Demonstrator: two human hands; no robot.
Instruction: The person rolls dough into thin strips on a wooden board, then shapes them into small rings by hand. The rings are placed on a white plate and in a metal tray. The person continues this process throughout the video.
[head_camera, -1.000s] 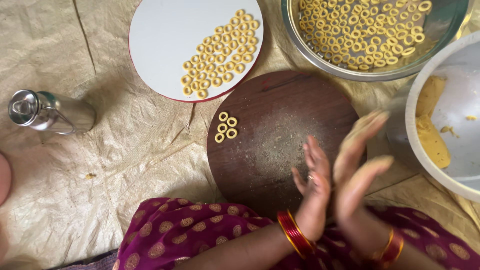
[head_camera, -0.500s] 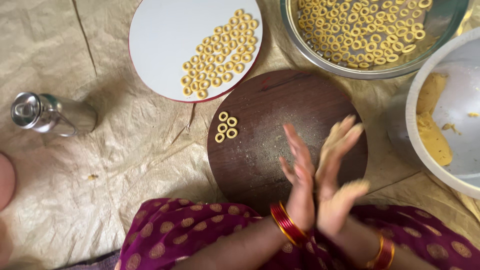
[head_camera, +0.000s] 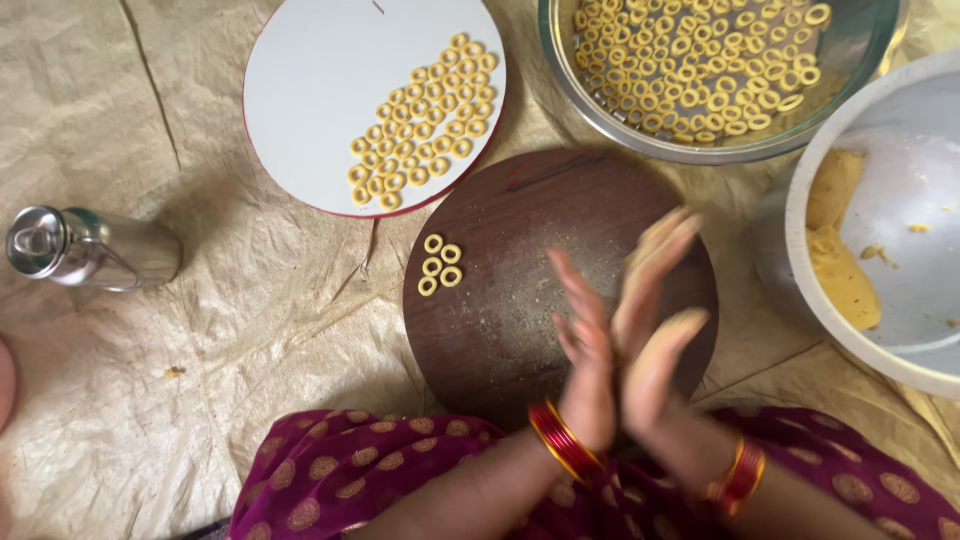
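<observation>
My left hand (head_camera: 585, 360) and my right hand (head_camera: 650, 310) are pressed palm to palm, fingers straight and blurred with motion, over the near right part of a round dark wooden board (head_camera: 500, 330). What lies between the palms is hidden. Red bangles circle both wrists. Several small yellow dough rings (head_camera: 440, 265) lie on the board's left side, apart from the hands.
A round white plate (head_camera: 310, 80) holding several rings lies behind the board at left. A steel bowl (head_camera: 562, 85) full of rings stands at the back. A white bowl (head_camera: 900, 200) with yellow dough (head_camera: 835, 250) is at right. A steel bottle (head_camera: 85, 250) lies at left on beige sheeting.
The hands keep rubbing against each other; the right hand has slid forward over the left again. The rings on the board have not moved.
</observation>
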